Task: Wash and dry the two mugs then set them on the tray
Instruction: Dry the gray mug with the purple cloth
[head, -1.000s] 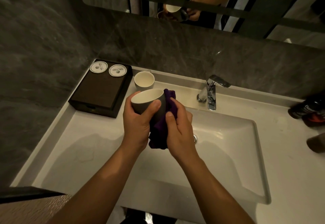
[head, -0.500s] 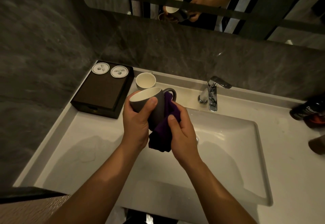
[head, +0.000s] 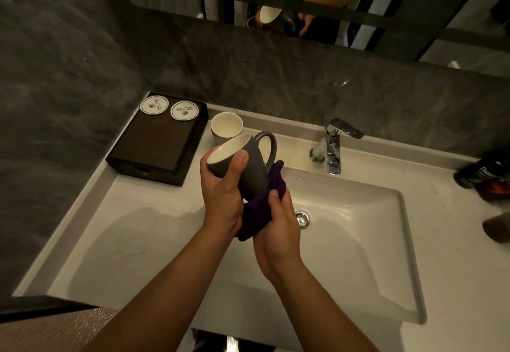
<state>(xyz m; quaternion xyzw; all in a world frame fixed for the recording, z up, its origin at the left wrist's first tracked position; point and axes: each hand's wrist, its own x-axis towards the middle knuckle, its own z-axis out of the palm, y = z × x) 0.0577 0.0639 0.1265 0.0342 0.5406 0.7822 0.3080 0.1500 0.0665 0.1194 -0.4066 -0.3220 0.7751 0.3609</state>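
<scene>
- Grey ceramic mug [head: 248, 166] with a pale inside, held tilted above the left part of a white sink [head: 358, 241]; long axis slanting from the open mouth at upper left down to the base at lower right, handle [head: 267, 144] pointing up and away toward the wall.
- Left hand [head: 220, 194] wrapped around the mug just below the rim, thumb across the near side, fingers closed firmly on the body.
- Right hand [head: 278, 230] lower and to the right, fingers curled shut around a purple cloth [head: 265, 197] pressed against the mug's base and underside.
- Mug lying up and to the left of the right hand's fingertips; cloth between the two, touching both.
- Second mug [head: 226, 126], pale inside, upright on the counter just behind the held one, beside a dark brown tray [head: 154, 144].
- Tray at the back left corner, well to the left of both hands, nearer the left hand; two round white coasters [head: 168, 107] at its far end.
- Chrome tap [head: 331, 144] to the right, no water visible.
- Likely stage: drying the held mug; a short carry up and left to the tray probably next, easiest for the left hand already gripping it.
- Whether the second mug is washed or dry: cannot tell.
</scene>
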